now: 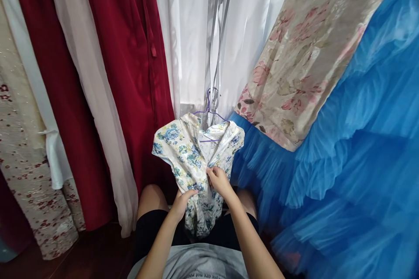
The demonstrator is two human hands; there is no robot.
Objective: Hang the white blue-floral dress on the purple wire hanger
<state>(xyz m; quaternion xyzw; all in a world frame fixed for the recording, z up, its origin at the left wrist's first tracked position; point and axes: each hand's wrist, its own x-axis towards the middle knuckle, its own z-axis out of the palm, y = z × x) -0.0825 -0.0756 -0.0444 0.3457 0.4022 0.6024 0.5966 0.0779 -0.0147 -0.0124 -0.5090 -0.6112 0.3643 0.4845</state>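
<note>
A white blouse with blue and yellow flowers (186, 150) hangs in front of me on a purple hanger (208, 107). Its neckline falls open in a V, and the lower part drapes down between my knees. My left hand (183, 202) grips the blouse's left side, thumb on the front and the other fingers hidden behind the cloth. Higher up, my right hand (218, 179) pinches the front edge just below the V of the neckline, with its fingers closed on the fabric.
Dark red cloth (127, 61) and a pale pink length (94, 91) hang to the left, beside a beige sequined garment (42, 209). White fabric (193, 35) hangs behind the hanger. A floral dress (294, 65) and a blue tulle skirt (353, 174) fill the right.
</note>
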